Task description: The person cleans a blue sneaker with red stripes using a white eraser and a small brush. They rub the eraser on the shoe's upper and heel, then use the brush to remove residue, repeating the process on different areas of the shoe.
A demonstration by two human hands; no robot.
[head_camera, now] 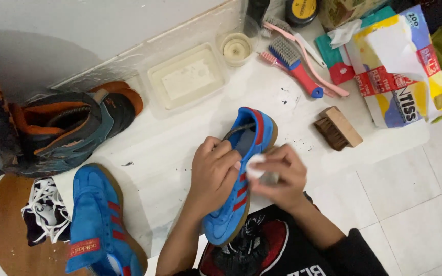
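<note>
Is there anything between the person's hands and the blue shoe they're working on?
Almost nothing. The left hand grips the blue shoe directly, fingers curled over its opening. The right hand presses a small white pad against the shoe's side, so only that pad lies between this hand and the shoe.

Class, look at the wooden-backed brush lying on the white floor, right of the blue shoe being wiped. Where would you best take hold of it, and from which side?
Probably by the flat wooden back of the wooden brush, thumb and fingers across its two long edges, coming from above. It lies partly on its side, the dark bristles facing lower left, so the wood is exposed on the upper right, with bare floor around it.
</note>
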